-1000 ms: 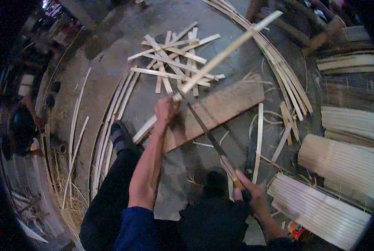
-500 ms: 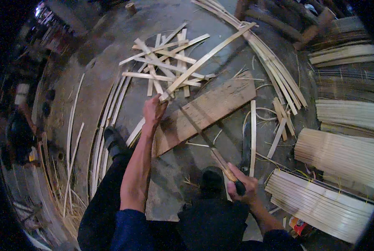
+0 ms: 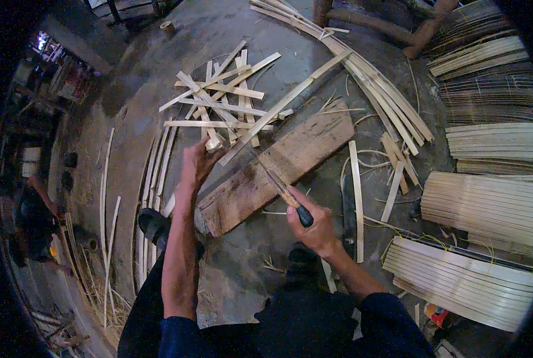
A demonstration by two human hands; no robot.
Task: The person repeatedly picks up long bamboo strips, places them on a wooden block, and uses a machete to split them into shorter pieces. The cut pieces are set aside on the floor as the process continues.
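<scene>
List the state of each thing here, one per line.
Bladed tool: held, blade exposed
Right hand: closed on the bladed tool
Left hand: fingers bent at a pale piece, grip unclear
Plank: lying aslant, scuffed
Short strips: heaped crisscross
Long right-hand strips: lying roughly side by side
Lower-right slats: layered, with yellow strings

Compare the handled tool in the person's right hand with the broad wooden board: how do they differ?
Shape: the handled tool is slender; the wooden board is broad.
Direction: in the picture, the tool slants from upper left to lower right; the board runs from lower left to upper right.
Hold: the right hand grips the tool; the board is unheld.
Shared: both are longer than wide, and both show some brown.
</scene>
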